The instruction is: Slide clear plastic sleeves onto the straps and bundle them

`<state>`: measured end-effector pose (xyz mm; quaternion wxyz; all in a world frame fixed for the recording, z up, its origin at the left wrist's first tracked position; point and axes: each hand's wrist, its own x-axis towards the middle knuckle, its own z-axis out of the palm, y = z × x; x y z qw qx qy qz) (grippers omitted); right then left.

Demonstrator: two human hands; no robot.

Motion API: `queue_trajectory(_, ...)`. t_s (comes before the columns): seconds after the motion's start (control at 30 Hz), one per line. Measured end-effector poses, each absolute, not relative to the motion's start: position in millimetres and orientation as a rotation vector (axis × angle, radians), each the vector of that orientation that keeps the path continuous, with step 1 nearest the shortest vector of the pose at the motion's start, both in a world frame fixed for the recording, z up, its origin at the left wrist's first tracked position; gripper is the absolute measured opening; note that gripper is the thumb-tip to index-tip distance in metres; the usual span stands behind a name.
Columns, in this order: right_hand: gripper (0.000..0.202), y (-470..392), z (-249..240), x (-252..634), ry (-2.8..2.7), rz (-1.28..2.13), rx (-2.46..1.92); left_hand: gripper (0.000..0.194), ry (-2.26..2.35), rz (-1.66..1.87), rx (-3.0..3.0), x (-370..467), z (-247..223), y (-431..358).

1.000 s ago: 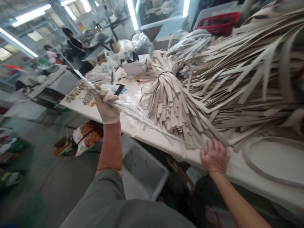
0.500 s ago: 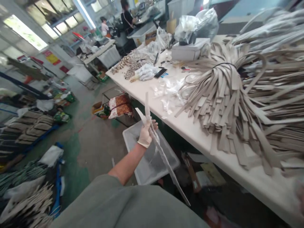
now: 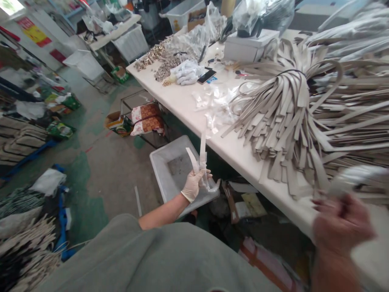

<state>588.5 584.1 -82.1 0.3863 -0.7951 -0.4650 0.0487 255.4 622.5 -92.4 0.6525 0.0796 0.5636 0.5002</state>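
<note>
My left hand, in a thin pale glove, is closed around white strips above a pale plastic tub. Two strip ends stick up past the fingers, and a crumpled, see-through length hangs below the hand. At the right, my right hand is blurred by motion, its fingers curled by the table edge. A pale glossy strip reaches out from its fingers; its exact kind is smeared. Close to that hand lies a large bundle of beige flat straps, tied with a dark band.
The long white table carries metal fittings, a white glove, a phone, clear plastic scraps and a white box. Cartons lie beneath it. A cushion sits on a stool beside the tub.
My right hand has come into view from the right edge with a pale glossy strip. My left hand has moved slightly right and lower; the long strip's tail no longer hangs straight out.
</note>
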Motion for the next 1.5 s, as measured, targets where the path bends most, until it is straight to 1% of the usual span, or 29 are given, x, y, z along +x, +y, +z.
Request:
queue_trajectory(0.13,0.035,583,-102,464,-1.709,0.645,-1.696,0.029,1.162,1.049,0.025,275,-107,610)
queue_trajectory(0.17,0.035,580,-110,440,-1.783,0.72,-1.651,0.026,1.134,1.038,-0.038,277,-111,608)
queue_trajectory(0.23,0.037,572,-126,408,-1.847,0.79,-1.632,0.029,1.101,1.018,-0.166,276,-118,608)
queue_trajectory(0.3,0.038,564,-139,397,-1.888,0.79,-1.662,0.035,1.132,0.997,-0.256,269,-125,608)
queue_trajectory(0.33,0.037,561,-144,395,-1.923,0.788,-1.672,0.034,1.163,1.0,-0.278,264,-128,609)
queue_trajectory(0.47,0.035,554,-154,393,-2.058,0.809,-1.632,0.017,1.268,1.11,-0.302,245,-137,606)
queue_trajectory(0.63,0.036,551,-160,375,-2.051,0.852,-1.696,0.014,1.233,1.139,-0.239,237,-143,598)
queue_trajectory(0.73,0.042,549,-168,366,-1.911,1.028,-1.599,0.013,1.24,1.159,-0.295,235,-145,595)
queue_trajectory(0.8,0.047,547,-175,365,-1.754,1.253,-1.506,0.01,1.225,1.152,-0.343,233,-144,594)
queue_trajectory(0.87,0.047,545,-180,366,-1.598,1.493,-1.474,0.008,1.186,1.137,-0.379,231,-142,592)
queue_trajectory(0.93,0.047,543,-184,368,-1.498,1.641,-1.499,0.015,1.115,1.118,-0.383,229,-142,591)
queue_trajectory(1.03,0.049,542,-183,371,-1.461,1.697,-1.536,0.029,1.069,1.08,-0.329,225,-146,588)
queue_trajectory(1.17,0.051,537,-176,367,-1.42,1.792,-1.524,0.034,1.21,1.089,-0.234,219,-162,585)
queue_trajectory(1.33,0.051,525,-172,355,-1.367,1.953,-1.471,0.054,1.131,0.945,-0.452,206,-181,578)
queue_trajectory(1.43,0.058,515,-176,349,-1.201,2.197,-1.485,0.055,1.063,0.808,-0.56,193,-185,572)
queue_trajectory(1.5,0.063,508,-180,345,-1.071,2.401,-1.424,0.047,0.998,0.722,-0.599,184,-186,568)
